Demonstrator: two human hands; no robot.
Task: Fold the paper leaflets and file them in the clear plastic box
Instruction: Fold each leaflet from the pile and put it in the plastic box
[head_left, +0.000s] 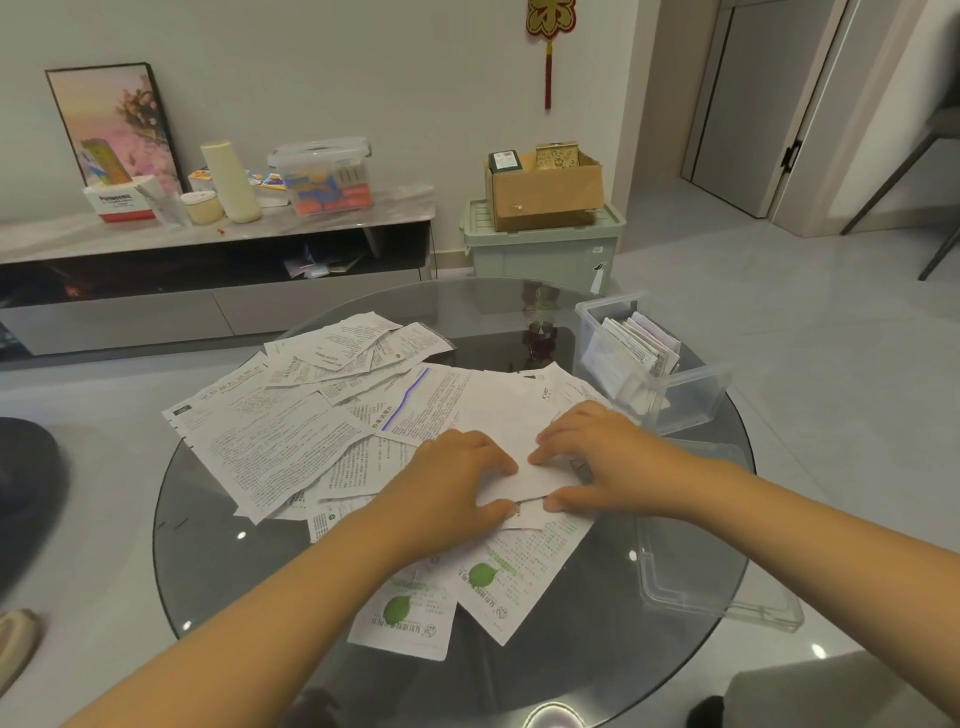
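Observation:
A small white leaflet (530, 480) lies partly folded on the heap of printed leaflets (291, 431) that covers the round glass table (218, 561). My left hand (452, 493) pinches its left edge between thumb and fingers. My right hand (597, 462) pinches its right edge the same way. The clear plastic box (691, 395) stands at the table's right, beyond my right hand, with several folded leaflets (634, 348) upright inside it.
The box's clear lid (727, 587) lies flat at the table's right front edge. Two leaflets with green leaf prints (488, 577) lie under my left forearm. A low TV cabinet (208, 249) and a green storage bin (540, 249) stand behind the table.

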